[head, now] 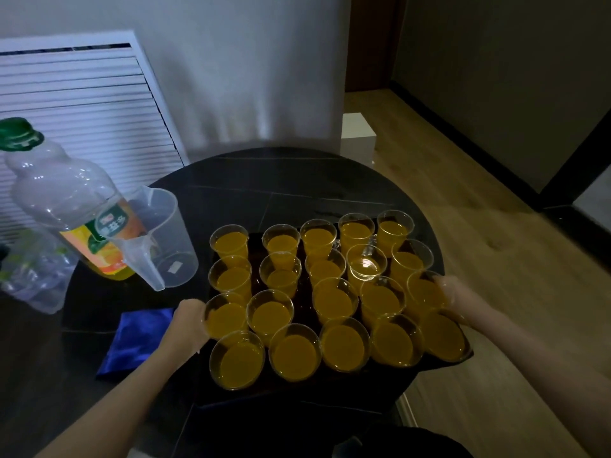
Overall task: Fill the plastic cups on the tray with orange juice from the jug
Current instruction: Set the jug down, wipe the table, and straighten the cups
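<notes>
Twenty plastic cups [334, 300] crowd the black tray [330, 383], nineteen with orange juice, one near the far right almost empty. Left hand [188, 320] and right hand [451, 292] each grip a tray edge. Left of the tray on the tabletop [264, 190]: empty jug [152, 236], juice bottle [71, 200], blue cloth [135, 342].

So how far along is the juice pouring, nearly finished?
Nearly. About twenty cups on the tray hold orange juice, and the jug stands empty beside it. One cup in the second row looks almost empty, so it may need topping up. The left hand and right hand grip the tray's sides.
</notes>
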